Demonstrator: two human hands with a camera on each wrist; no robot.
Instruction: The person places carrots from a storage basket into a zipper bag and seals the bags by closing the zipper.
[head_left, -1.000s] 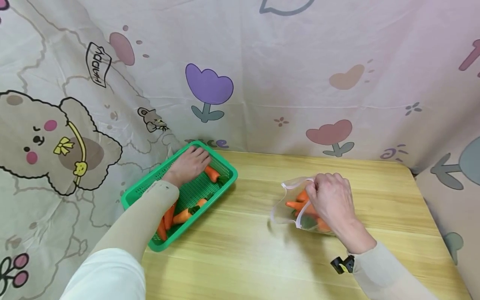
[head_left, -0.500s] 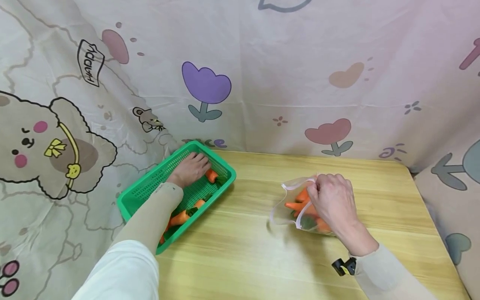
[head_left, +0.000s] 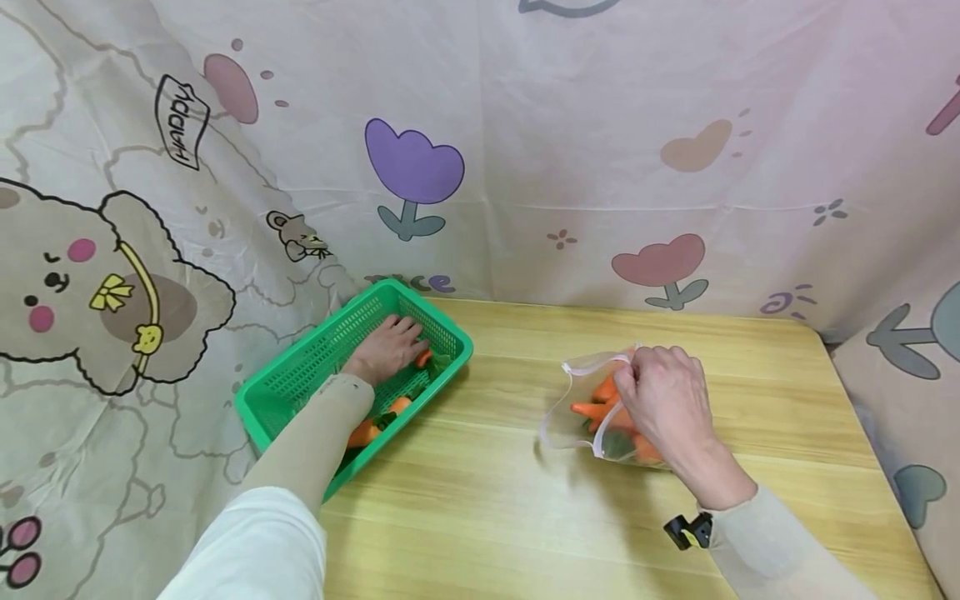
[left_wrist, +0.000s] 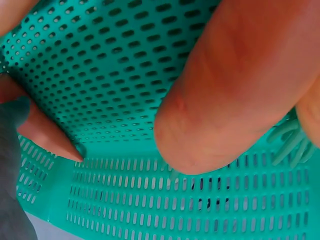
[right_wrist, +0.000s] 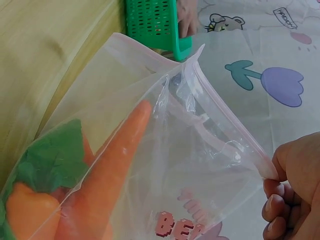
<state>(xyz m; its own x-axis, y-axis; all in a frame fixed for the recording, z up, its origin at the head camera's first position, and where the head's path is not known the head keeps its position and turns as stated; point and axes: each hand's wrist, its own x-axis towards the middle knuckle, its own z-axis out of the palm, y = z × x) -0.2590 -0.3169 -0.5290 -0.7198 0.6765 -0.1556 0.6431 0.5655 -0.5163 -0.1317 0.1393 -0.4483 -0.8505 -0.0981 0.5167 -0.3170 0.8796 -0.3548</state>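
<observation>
My left hand [head_left: 388, 346] reaches into the far end of a green perforated basket [head_left: 315, 350], palm down with bent fingers. Its fingertips are right at an orange carrot [head_left: 423, 358] with green leaves, most of it covered by the hand; I cannot tell whether they grip it. In the left wrist view a large finger [left_wrist: 210, 110] hangs near the basket wall, with leafy strands [left_wrist: 295, 142] to its right. My right hand [head_left: 667, 396] pinches the pink-edged opening of a clear zip bag [right_wrist: 165, 150]. Inside the bag lie several carrots [right_wrist: 115, 170] with green tops.
More carrots [head_left: 365, 433] lie along the near side of the basket, partly behind the left forearm. Basket and bag are on a wooden table [head_left: 510, 500]. A printed cloth [head_left: 540, 150] hangs behind the table and on both sides.
My left hand has moved a little nearer and to the right inside the basket, covering more of the carrot there. The left forearm hides more of the near carrots. My right hand stays at the bag.
</observation>
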